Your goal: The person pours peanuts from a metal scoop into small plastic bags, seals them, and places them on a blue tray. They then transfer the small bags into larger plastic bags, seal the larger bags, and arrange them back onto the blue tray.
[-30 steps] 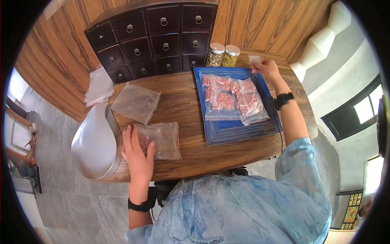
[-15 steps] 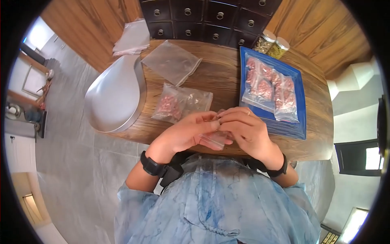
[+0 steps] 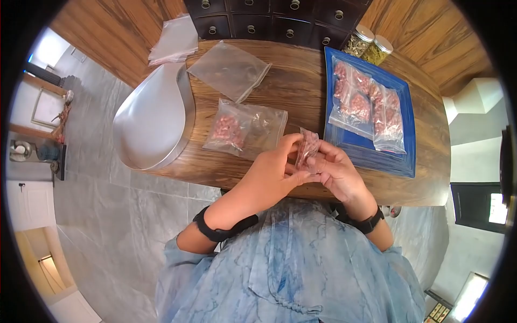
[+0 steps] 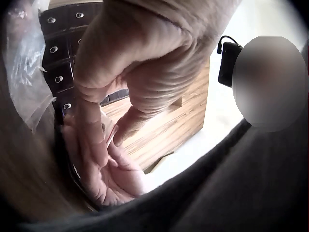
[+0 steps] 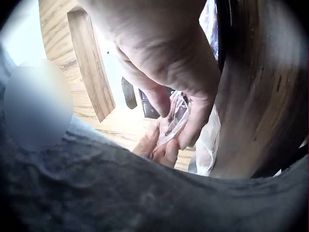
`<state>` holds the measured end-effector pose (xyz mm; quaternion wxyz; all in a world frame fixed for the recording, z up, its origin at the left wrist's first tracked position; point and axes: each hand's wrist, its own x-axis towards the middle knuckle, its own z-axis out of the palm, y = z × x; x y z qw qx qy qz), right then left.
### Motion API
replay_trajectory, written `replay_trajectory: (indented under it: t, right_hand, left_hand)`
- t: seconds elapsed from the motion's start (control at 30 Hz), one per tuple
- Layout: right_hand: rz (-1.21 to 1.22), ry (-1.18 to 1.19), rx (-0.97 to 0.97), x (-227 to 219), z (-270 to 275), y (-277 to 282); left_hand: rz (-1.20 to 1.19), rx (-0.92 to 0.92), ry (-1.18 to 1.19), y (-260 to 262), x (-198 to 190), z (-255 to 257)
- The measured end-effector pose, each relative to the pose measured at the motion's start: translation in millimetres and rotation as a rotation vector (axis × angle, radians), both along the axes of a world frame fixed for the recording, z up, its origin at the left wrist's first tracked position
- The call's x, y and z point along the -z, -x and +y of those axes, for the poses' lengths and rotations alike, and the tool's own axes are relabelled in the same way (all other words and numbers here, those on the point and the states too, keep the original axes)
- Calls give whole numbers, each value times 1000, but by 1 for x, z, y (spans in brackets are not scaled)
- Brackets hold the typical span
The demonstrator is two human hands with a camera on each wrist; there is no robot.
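Close over the table's front edge, both hands hold a small clear plastic bag [image 3: 308, 148] with dark reddish contents. My left hand [image 3: 269, 175] pinches its left side and lower end between thumb and fingers. My right hand [image 3: 344, 175] grips the other side, and in the right wrist view the crinkled bag shows between thumb and fingers. Just beyond the left hand, a larger clear zip bag [image 3: 264, 126] lies flat on the table, a pile of reddish peanut-like pieces [image 3: 227, 131] at its left end.
On the right a blue tray [image 3: 371, 159] bears several filled zip bags [image 3: 388, 118]. Two lidded jars [image 3: 360, 40] stand behind it. Left are a silver drop-shaped pan [image 3: 151, 121], a flat clear bag [image 3: 229, 72] and stacked bags [image 3: 175, 40]. A dark drawer cabinet [image 3: 269, 24] stands behind.
The right hand has brought the small bag from beyond the tray to the front middle. My left hand has left the larger bag and joined it. The small bag now stands more upright.
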<state>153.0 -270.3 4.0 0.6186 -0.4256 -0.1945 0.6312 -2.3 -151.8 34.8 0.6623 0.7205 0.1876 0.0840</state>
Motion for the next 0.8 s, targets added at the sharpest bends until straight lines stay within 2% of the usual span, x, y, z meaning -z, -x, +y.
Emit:
replay_trajectory:
  t: [0.1, 0.2, 0.3, 0.33, 0.43, 0.63, 0.8]
  right_hand:
    - [-51, 69, 124, 8, -2, -6]
    - [-75, 68, 125, 3, -1, -8]
    - [-125, 39, 134, 12, 1, -5]
    - [-139, 40, 129, 13, 2, -4]
    - [-185, 54, 110, 8, 6, -2]
    - [-205, 67, 57, 10, 16, -3]
    - [-146, 108, -51, 6, 31, -6]
  left_hand:
    - [51, -115, -35, 4, -2, -1]
    - [254, -274, 28, 9, -8, 5]
    - [323, -330, -631, 12, 24, 13]
    - [329, -373, -767, 9, 26, 10]
    - [411, -382, -921, -2, 30, 6]
    - [443, -304, -927, -9, 38, 10]
    - [421, -311, -869, -2, 23, 5]
